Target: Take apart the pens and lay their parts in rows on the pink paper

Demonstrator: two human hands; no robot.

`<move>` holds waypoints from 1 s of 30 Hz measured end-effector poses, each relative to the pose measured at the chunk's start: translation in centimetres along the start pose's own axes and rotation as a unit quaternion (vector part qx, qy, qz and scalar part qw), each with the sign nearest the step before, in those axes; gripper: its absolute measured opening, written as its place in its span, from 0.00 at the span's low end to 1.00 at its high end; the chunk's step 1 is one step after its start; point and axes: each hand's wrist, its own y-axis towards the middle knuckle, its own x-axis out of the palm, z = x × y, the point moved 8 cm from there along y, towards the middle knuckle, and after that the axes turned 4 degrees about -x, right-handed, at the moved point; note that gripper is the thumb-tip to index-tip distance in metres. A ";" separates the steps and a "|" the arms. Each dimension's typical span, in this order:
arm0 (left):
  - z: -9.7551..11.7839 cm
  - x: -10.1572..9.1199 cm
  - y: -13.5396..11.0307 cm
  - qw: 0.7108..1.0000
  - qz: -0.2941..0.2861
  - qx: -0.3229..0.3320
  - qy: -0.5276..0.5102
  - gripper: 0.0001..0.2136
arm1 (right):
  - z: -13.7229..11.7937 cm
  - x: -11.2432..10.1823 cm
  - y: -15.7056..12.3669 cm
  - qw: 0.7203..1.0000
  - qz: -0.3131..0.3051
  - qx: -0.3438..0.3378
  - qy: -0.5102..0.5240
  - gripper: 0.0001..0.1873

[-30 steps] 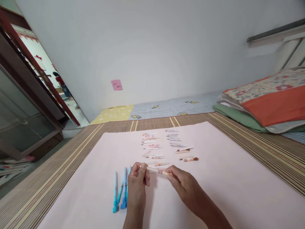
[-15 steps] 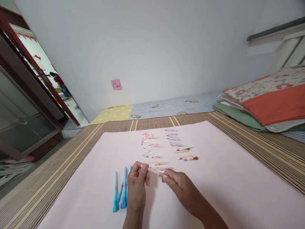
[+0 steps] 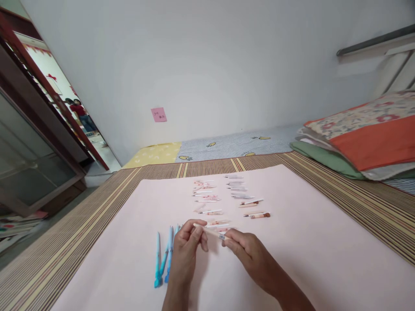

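Between my two hands is a pale cream pen (image 3: pixel 211 232), held slantwise above the pink sheet (image 3: pixel 129 242). My left hand (image 3: pixel 188 244) pinches its left end between thumb and finger. The other end sits in the closed fingers of my right hand (image 3: pixel 244 248), with a small dark mark on the barrel beside them. Left of my left hand lie several blue pens (image 3: pixel 158 259), partly hidden by it. Beyond my hands are a column of pinkish pens and parts (image 3: pixel 207 198) and a column of grey and brown ones (image 3: pixel 238 188).
A striped mat (image 3: pixel 106 207) surrounds the sheet. Folded bedding (image 3: pixel 366 134) is piled at the right, by the wall (image 3: pixel 227 65) with its pink note (image 3: pixel 158 115). Through the doorway at the left stands a person (image 3: pixel 81 113).
The pen has turned about its length, so a dark mark now shows near my right fingers. My left hand has shifted slightly. The person in the doorway has straightened up.
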 end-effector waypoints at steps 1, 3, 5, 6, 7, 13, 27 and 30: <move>0.0 -0.1 0.0 1.000 0.014 0.004 0.004 0.12 | 0.0 0.0 0.0 1.000 0.003 -0.003 -0.004 0.18; -0.4 -0.2 -0.1 0.999 0.049 0.003 0.004 0.13 | -0.1 -0.1 0.0 0.999 0.016 -0.012 -0.033 0.17; -1.0 -0.3 -0.1 0.996 0.088 -0.005 -0.008 0.15 | -0.3 -0.1 0.1 0.996 0.028 -0.026 -0.075 0.16; -1.3 -0.4 -0.1 0.993 0.113 -0.009 -0.014 0.17 | -0.4 0.0 0.1 0.994 0.032 -0.031 -0.095 0.16; -1.6 -0.6 -0.2 0.990 0.139 -0.012 -0.020 0.19 | -0.5 0.1 0.2 0.993 0.033 -0.033 -0.113 0.16; -1.7 0.0 0.0 0.993 0.105 -0.029 -0.037 0.16 | -0.2 0.0 0.1 0.991 0.026 -0.010 -0.127 0.16; -1.9 4.7 -1.4 0.990 -0.035 -0.054 -0.124 0.13 | 2.5 -5.8 -3.0 0.959 0.141 0.075 0.235 0.17; -1.1 6.4 -3.9 0.991 -0.065 -0.058 -0.102 0.13 | 1.4 -7.0 -5.5 0.944 0.196 0.067 0.256 0.18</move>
